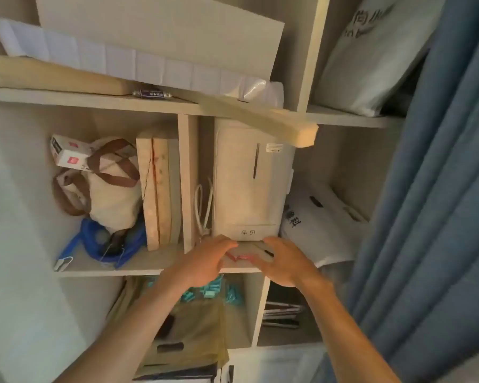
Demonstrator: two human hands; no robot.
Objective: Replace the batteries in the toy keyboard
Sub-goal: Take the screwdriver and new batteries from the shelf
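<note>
Head view: both arms reach up to a shelf unit; L hand (208, 258) & R hand (281, 262) meet at the front edge of the middle shelf (138, 265), just below a tall white appliance (249, 183).
Hands: close together but not touching, fingers curled over small items at the shelf's front edge. Can't tell if either is clamped on anything, too blurred.
Small items: a pinkish-red piece (239, 257) shows between the hands, a thin dark stick-like thing (267, 252) by the R fingers. Poss. a battery pack, not sure.
Toy keyboard: not in view anywhere on the shelves.
Risk 1: items sit right at the front edge; a hasty rake w/ the fingers could knock them off into the lower compartment clutter (213, 293).
Risk 2: cardboard strip (263, 121) juts out past the upper shelf edge above the hands; a bump when pulling back could bring it down.
Risk 3: white cable (203, 205) hangs beside the appliance near the L hand, could snag.
</note>
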